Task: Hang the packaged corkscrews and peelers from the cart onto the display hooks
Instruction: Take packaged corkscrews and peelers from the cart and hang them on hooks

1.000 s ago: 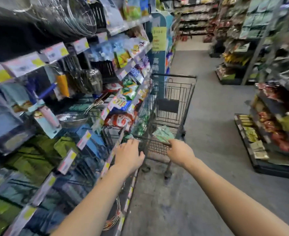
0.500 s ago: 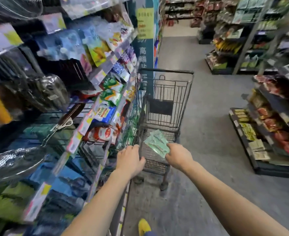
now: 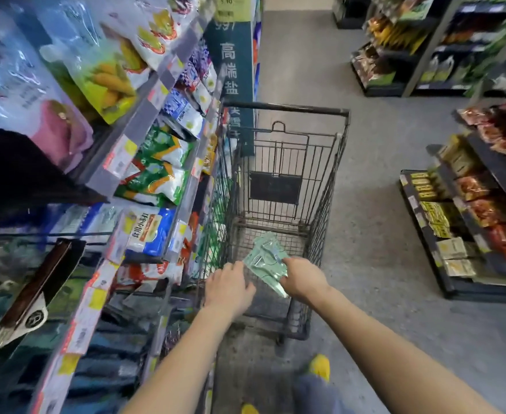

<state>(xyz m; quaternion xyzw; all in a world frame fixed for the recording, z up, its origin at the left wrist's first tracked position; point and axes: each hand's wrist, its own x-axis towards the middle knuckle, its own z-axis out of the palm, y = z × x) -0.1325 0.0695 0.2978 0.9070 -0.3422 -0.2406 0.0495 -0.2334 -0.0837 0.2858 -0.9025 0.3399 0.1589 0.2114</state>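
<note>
Over the near end of the wire shopping cart [image 3: 287, 204], both of the person's bare forearms reach forward and down. The right hand [image 3: 304, 277] grasps a bundle of pale green blister packs [image 3: 265, 261], the packaged utensils for hanging; whether they are corkscrews or peelers is too blurred to tell. Its fingers close on the bundle's lower right edge, and the packs fan up and to the left from that grip, so their long axis runs diagonally from the right hand toward the far left of the basket. The bundle sits at about rim height above the cart floor, and I can make out no other packs lying in the basket.

The left hand [image 3: 229, 286] hovers just beside the bundle's left edge, fingers loosely curled and holding nothing. I cannot tell whether its fingertips touch the cart's wire or the packs. Both hands are close to the packs, but only the right 1 has them.

The shelving [image 3: 144, 135] runs along the person's left, close against the cart, stacked with bagged goods behind price strips. Lower down, nearer the person, darker hanging merchandise and a wooden-handled utensil [image 3: 36, 291] on a card suggest the hook section, though no bare hook is clear from here. My read is that the coming move swings the bundle left and back toward the body, so the free left hand is well placed to peel off 1 pack.
</note>
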